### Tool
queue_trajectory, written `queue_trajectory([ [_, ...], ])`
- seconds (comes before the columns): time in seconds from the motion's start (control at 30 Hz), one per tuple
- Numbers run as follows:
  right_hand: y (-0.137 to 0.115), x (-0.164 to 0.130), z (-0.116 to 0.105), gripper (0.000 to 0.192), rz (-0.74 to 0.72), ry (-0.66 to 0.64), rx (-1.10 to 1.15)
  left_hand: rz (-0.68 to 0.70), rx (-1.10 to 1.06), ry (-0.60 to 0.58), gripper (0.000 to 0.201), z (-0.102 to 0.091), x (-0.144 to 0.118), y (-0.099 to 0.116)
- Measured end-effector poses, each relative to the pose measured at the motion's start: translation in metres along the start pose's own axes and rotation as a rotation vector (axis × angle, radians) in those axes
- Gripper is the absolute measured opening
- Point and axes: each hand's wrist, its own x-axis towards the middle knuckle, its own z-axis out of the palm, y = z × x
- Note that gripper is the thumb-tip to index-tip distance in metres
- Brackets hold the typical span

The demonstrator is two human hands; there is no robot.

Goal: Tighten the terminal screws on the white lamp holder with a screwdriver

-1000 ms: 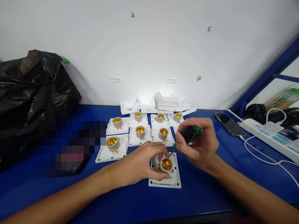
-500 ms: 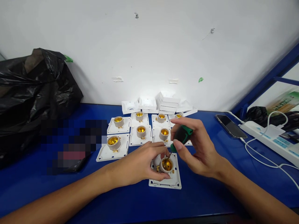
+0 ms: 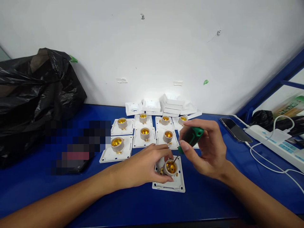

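My right hand [image 3: 205,147] grips a green and black screwdriver [image 3: 190,139], tilted, its thin shaft reaching down into a lamp socket [image 3: 170,167]. The socket has a pale ring and a brass-coloured lining, and it sits on a square white base plate [image 3: 174,185] near the table's front. Thumb and fingers of my left hand [image 3: 154,163] close around the socket from the left and hold it on the plate. The screwdriver's tip is inside the socket and too small to make out.
Behind my hands stand several white plates with sockets [image 3: 144,134]. White covers [image 3: 172,104] are stacked against the wall. A black plastic bag [image 3: 40,104] bulges at left beside a blurred-out patch. At right lie a phone [image 3: 235,129], white cables and a power strip [image 3: 273,141].
My right hand and the screwdriver have shifted slightly to the right, and more of the shaft shows above the socket. My left hand keeps its hold. The whole view has drifted a little.
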Motion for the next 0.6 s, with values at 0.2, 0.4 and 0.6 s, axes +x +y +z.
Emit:
queue_trajectory([
  [0.2,0.0028,-0.0013,0.0037,0.059,0.034,0.006,0.019,-0.012,0.001,-0.017,0.038,-0.0023,0.0008,0.0003],
  [0.4,0.0061,-0.0013,0.0028,0.056,0.044,0.025,-0.013,-0.01,-0.009,-0.036,0.035,-0.0056,0.0028,0.0016],
  [0.6,0.0083,-0.0014,0.0043,0.055,0.065,0.025,-0.025,0.01,-0.012,-0.022,0.034,-0.0047,0.0021,0.001],
])
